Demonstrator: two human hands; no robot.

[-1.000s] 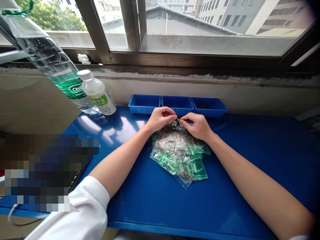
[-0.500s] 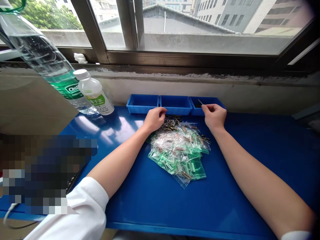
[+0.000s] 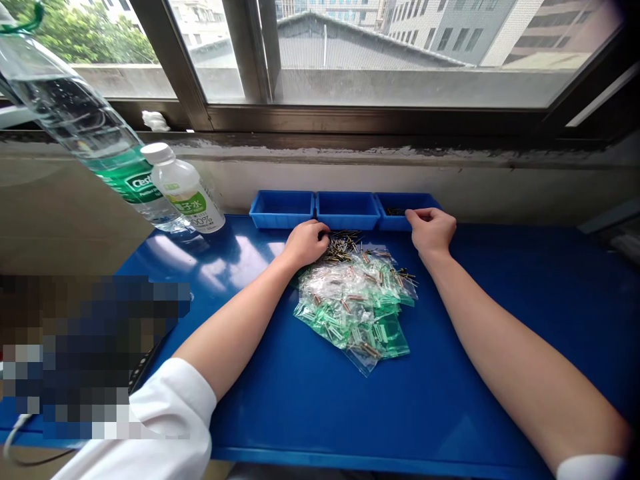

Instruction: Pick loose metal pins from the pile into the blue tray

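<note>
At the near edge of the right blue bin point(image 3: 395, 223), my right hand point(image 3: 433, 231) has thumb and index finger pressed together, with no piece showing between them. Some thin dark metal pieces point(image 3: 395, 211) lie inside that bin. My left hand point(image 3: 307, 243) rests curled beside a loose heap of slim brass-and-dark metal pins point(image 3: 343, 248); its fingertips are partly hidden, so I cannot make out what they hold. Just in front of the heap lies a pile of clear and green plastic bags point(image 3: 357, 300) with small copper-coloured and pale pieces inside. More loose pins point(image 3: 404, 275) lie at the pile's right side.
A middle blue bin point(image 3: 347, 221) and a left blue bin point(image 3: 281, 221) stand in line with the right one, against the wall. A small white-capped bottle point(image 3: 187, 193) and a large water bottle point(image 3: 100, 127) stand at the table's left back. Windows rise behind.
The thin metal pin that stuck out of my right fingertips over the right bin is no longer seen there. My left hand stays by the heap. The view has shifted slightly.
</note>
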